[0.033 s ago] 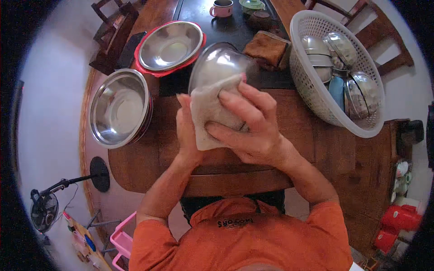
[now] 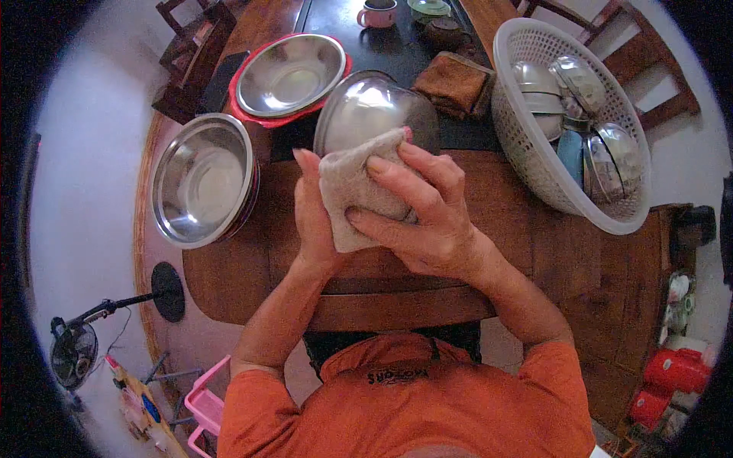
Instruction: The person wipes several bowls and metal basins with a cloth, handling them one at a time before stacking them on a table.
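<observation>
A shiny stainless steel bowl [image 2: 366, 111] is held up over the near part of the wooden table, its rounded outside showing. My left hand [image 2: 313, 214] supports it from the left, thumb pointing up; its other fingers are hidden behind the cloth and bowl. With bent fingers my right hand [image 2: 427, 206] grips a light grey-beige cloth [image 2: 347, 191] and presses it against the near side of the bowl. To the left stands a stack of steel basins [image 2: 202, 183]. Beyond it, another steel basin [image 2: 290, 76] sits in a red-rimmed one.
A white perforated plastic basket [image 2: 527, 164] with several steel bowls and a blue-handled item stands at the right. A folded brown cloth [image 2: 452, 82], a pink mug [image 2: 377, 14] and a dark teapot [image 2: 444, 34] are on the black tray [image 2: 328, 19] farther back. A dark chair stands far right.
The bowl has turned slightly between my hands, showing more of its rounded outside. The cloth and my right hand have shifted a little; both hands keep their holds.
</observation>
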